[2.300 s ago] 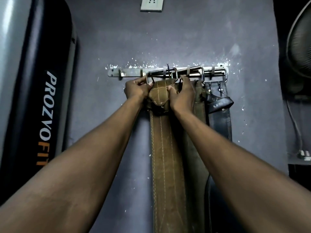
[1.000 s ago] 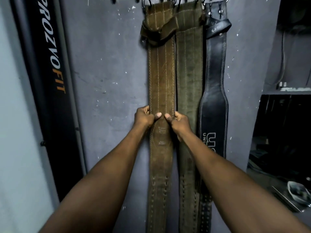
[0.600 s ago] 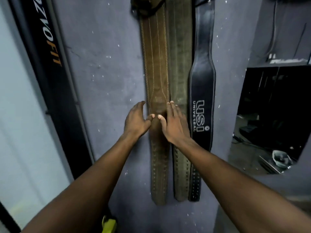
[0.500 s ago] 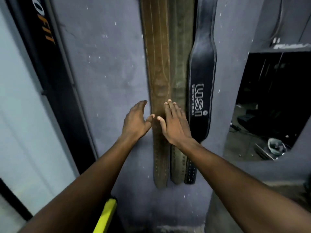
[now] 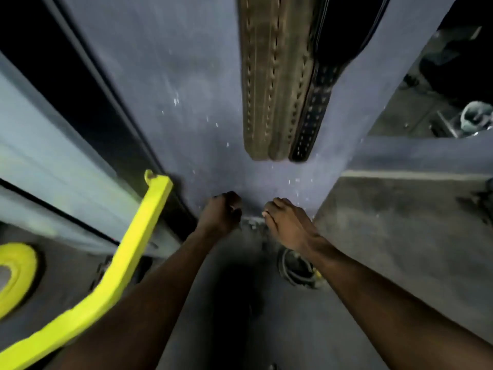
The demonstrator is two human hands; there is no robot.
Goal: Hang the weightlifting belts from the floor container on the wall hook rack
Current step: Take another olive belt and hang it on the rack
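Three belts hang down the grey wall, only their perforated lower ends in view: a brown belt (image 5: 256, 89), an olive belt (image 5: 289, 89) and a black belt (image 5: 310, 116), side by side. The rack is out of frame above. My left hand (image 5: 221, 216) is below the belts near the foot of the wall, curled into a loose fist with nothing in it. My right hand (image 5: 289, 227) is beside it, fingers bent and relaxed, also holding nothing. A dark round thing (image 5: 296, 271) lies on the floor under my right wrist, blurred and partly hidden.
A bright yellow bar (image 5: 128, 263) slants across the floor at the left, with a yellow ring (image 5: 16, 271) further left. A tall black pad (image 5: 80, 76) leans by the wall. A low grey ledge (image 5: 413, 209) is at the right, with an opening and clutter (image 5: 477, 116) behind.
My view has tipped down from the rack to the floor. Both hands slid down the brown belt, came off it and dropped below the belt ends; the left hand has curled.
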